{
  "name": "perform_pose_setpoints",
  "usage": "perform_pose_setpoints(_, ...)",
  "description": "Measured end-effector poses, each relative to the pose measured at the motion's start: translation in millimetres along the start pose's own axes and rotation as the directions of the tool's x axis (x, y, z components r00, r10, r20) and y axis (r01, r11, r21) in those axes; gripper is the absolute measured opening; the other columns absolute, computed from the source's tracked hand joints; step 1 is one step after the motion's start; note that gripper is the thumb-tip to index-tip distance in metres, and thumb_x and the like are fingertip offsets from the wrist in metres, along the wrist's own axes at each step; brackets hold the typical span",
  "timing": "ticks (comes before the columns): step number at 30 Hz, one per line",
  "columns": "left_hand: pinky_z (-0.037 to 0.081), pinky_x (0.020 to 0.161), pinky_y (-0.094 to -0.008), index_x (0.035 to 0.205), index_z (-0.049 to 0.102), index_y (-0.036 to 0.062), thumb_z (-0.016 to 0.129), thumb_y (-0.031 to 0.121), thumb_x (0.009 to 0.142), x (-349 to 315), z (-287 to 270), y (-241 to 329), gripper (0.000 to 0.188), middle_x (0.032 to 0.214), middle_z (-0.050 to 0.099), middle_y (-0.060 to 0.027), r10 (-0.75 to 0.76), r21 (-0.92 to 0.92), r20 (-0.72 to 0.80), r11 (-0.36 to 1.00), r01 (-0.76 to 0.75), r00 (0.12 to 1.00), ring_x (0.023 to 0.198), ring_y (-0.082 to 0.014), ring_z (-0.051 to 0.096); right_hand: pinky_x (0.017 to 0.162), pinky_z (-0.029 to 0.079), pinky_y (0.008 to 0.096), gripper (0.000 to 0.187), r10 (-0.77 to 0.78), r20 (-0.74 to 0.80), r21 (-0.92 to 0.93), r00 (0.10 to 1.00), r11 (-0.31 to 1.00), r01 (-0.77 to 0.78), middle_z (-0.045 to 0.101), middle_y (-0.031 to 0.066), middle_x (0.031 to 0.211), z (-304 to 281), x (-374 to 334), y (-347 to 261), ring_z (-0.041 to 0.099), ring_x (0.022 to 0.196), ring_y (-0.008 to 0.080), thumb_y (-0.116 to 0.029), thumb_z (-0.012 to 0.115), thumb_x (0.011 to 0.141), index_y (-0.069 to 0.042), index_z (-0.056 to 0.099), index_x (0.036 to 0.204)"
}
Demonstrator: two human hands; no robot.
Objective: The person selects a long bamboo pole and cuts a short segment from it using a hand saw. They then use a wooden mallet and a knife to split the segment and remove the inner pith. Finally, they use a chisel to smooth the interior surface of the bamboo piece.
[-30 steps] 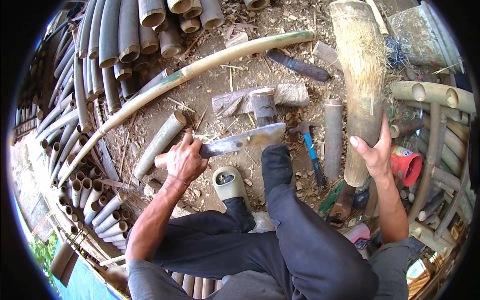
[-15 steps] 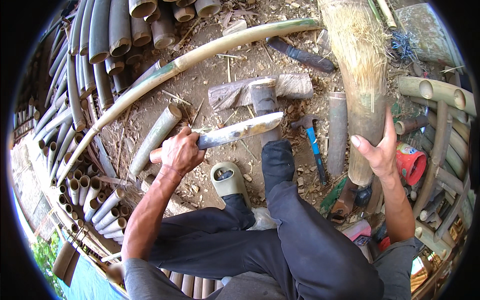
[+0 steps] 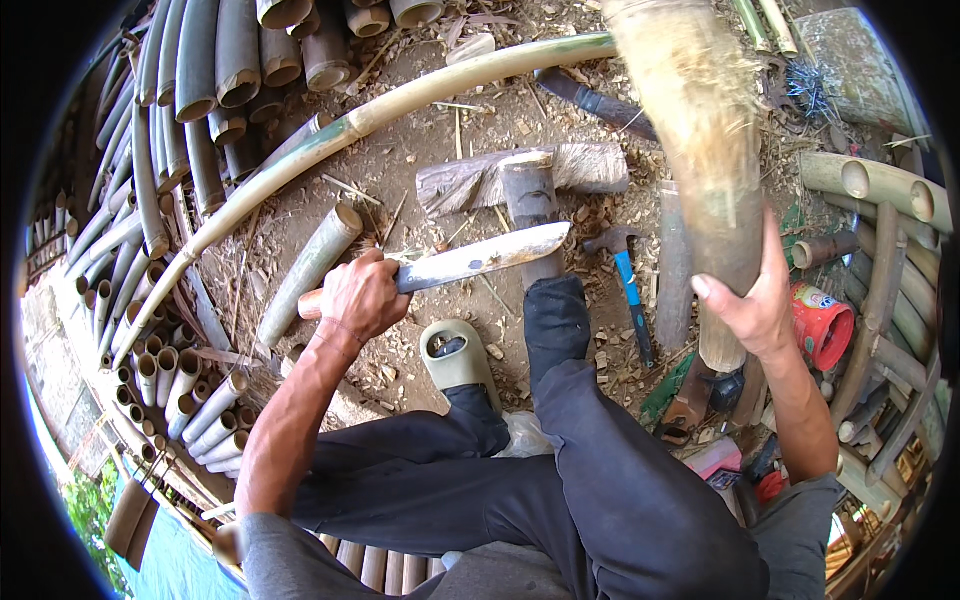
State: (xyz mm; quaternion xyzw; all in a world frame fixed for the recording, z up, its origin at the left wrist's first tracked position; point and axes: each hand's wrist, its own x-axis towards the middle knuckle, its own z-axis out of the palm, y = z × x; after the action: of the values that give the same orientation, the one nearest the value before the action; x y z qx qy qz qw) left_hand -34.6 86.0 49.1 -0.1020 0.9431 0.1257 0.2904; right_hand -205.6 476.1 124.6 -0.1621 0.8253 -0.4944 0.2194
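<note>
My left hand [image 3: 362, 297] grips the wooden handle of a big knife [image 3: 480, 258], its worn blade pointing right, level above my knee. My right hand [image 3: 755, 305] holds a thick, pale bamboo pole [image 3: 700, 150] that stands nearly upright and rises out of the top of the view, its surface rough and fibrous. In front of me a short upright bamboo stub [image 3: 530, 200] stands against a split log block [image 3: 470, 180] on the dirt. My legs in dark trousers stretch forward, with a green sandal [image 3: 455, 355] on one foot.
A long curved green bamboo pole [image 3: 380, 110] crosses the ground. Stacked cut bamboo tubes [image 3: 200, 70] fill the left and top. A blue-handled hammer [image 3: 625, 280], a dark sheathed blade [image 3: 595, 100], a red can [image 3: 822, 322] and more bamboo [image 3: 880, 185] lie to the right.
The bamboo pole in my right hand has tilted and swung left, closer to the camera. My left hand has raised the knife slightly, blade still pointing right.
</note>
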Motion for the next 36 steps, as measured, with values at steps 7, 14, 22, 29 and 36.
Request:
perform_pose_setpoints(7,0.056,0.072,-0.047,0.074,0.073,0.0014,0.063,0.028,0.08,23,-20,4,0.029,0.074,0.069,-0.0236,-0.066,0.081,0.193,0.995,0.051,0.979,0.069,-0.0393,0.069,0.065,0.06,0.0333,0.058,-0.699,0.622,-0.263,0.352,0.238,0.935,0.058,0.0085,0.094,26,33,-6,0.067,0.076,0.0213,-0.03,0.073,0.081,-0.013,0.054,0.134)
perform_pose_setpoints(14,0.057,0.073,-0.0465,0.076,0.074,0.0032,0.061,0.028,0.079,30,-18,-2,0.028,0.076,0.07,-0.0219,-0.066,0.097,0.202,0.994,0.047,0.977,0.071,-0.0383,0.07,0.055,0.054,0.0316,0.062,-0.505,0.732,-0.389,0.458,0.242,0.889,0.06,0.0078,0.09,44,35,-25,0.061,0.065,0.02,-0.02,0.074,0.074,-0.012,0.054,0.132)
perform_pose_setpoints(22,0.057,0.074,-0.0465,0.077,0.074,0.0041,0.062,0.025,0.077,30,-11,-9,0.025,0.08,0.071,-0.0208,-0.054,0.11,0.159,0.993,0.036,0.986,0.074,-0.037,0.07,0.07,0.055,0.0442,0.081,-0.075,0.764,-0.588,0.641,0.327,0.739,0.057,0.0099,0.103,34,41,-19,0.063,0.083,0.0306,-0.024,0.082,0.063,-0.004,0.049,0.135)
perform_pose_setpoints(29,0.057,0.074,-0.0454,0.075,0.073,0.0041,0.061,0.024,0.077,38,-15,0,0.023,0.079,0.071,-0.0201,-0.01,0.137,0.165,0.99,-0.013,0.986,0.073,-0.0367,0.07,0.062,0.055,0.0361,0.058,-0.602,0.705,-0.206,0.375,0.331,0.921,0.06,0.0079,0.093,29,52,1,0.064,0.077,0.0248,-0.015,0.075,0.072,-0.008,0.055,0.126)
perform_pose_setpoints(36,0.057,0.072,-0.0462,0.075,0.072,0.0028,0.061,0.024,0.076,44,-19,-2,0.024,0.078,0.07,-0.0203,-0.009,0.15,0.192,0.988,-0.021,0.981,0.071,-0.036,0.07,0.058,0.055,0.0319,0.051,-0.738,0.642,-0.03,0.206,0.244,0.969,0.059,0.0045,0.082,51,16,-25,0.064,0.067,0.0199,-0.022,0.062,0.079,-0.007,0.056,0.127)
